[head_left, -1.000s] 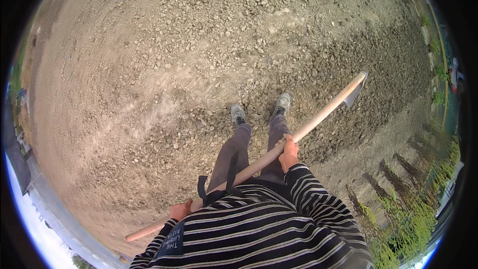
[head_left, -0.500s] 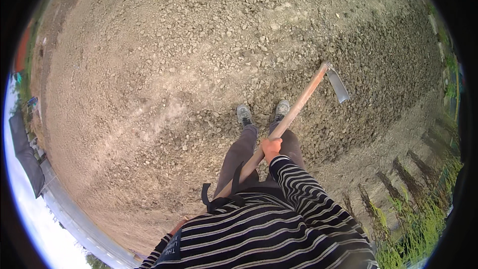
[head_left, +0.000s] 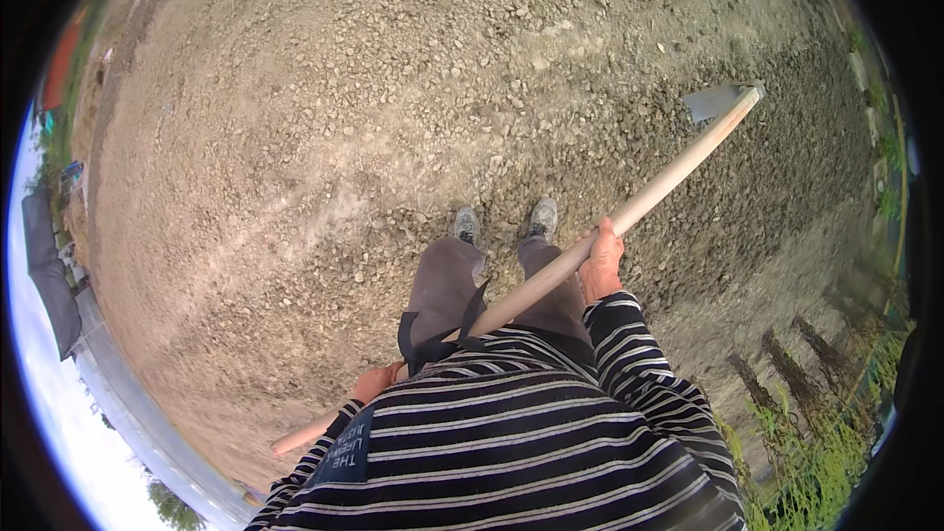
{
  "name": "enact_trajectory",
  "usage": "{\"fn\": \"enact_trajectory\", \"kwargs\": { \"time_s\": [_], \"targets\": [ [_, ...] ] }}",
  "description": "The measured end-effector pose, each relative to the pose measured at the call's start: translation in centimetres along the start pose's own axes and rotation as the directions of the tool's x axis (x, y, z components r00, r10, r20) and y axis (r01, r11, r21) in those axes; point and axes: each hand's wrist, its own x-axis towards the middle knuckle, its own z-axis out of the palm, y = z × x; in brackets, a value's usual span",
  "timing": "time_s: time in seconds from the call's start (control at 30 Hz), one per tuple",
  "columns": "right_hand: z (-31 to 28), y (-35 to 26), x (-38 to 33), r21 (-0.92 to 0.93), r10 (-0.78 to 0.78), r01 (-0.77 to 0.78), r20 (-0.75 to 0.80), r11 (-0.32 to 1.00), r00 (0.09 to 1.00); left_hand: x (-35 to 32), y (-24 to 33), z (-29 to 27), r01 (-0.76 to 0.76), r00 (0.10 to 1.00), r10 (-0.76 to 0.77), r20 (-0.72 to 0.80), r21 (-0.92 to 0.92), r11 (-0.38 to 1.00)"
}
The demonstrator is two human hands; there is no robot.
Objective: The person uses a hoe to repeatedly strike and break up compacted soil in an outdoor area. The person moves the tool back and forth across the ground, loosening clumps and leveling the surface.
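Note:
I stand on dry, cloddy soil holding a hoe with a long pale wooden handle [head_left: 659,192] that runs from lower left to upper right across my body. My right hand [head_left: 600,265] is shut on the handle near its middle. My left hand [head_left: 379,381] grips the handle close to its butt end, partly hidden by my striped sleeve. The grey metal blade [head_left: 713,100] sits at the far end, raised over the darker, loosened ground at the right. My two grey shoes [head_left: 503,222] show below my trousers.
Pale stony soil [head_left: 324,138] spreads to the left and ahead; a darker worked strip [head_left: 787,197] lies on the right. Green plants and short stakes [head_left: 796,413] line the lower right edge. A grey paved edge [head_left: 128,403] runs along the lower left.
The hoe head has swung from in front of my feet out to the right and farther away. My left hand has come into view at the handle's butt end.

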Motion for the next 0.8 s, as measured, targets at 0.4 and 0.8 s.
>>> {"fn": "enact_trajectory", "kwargs": {
  "time_s": [0.4, 0.8],
  "targets": [
    [3.4, 15.3, -4.6, -0.051, 0.291, -0.313, -0.247, 0.949, 0.924, -5.8, -13.1, -2.9, 0.018, 1.0, -0.019, 0.011, 0.121, 0.993],
    [6.9, 7.4, -5.1, -0.003, -0.144, 0.144, -0.076, 0.99, 0.987, 0.8, -9.9, -10.6, -0.176, 0.967, 0.189, -0.172, 0.09, 0.98]
  ]
}}
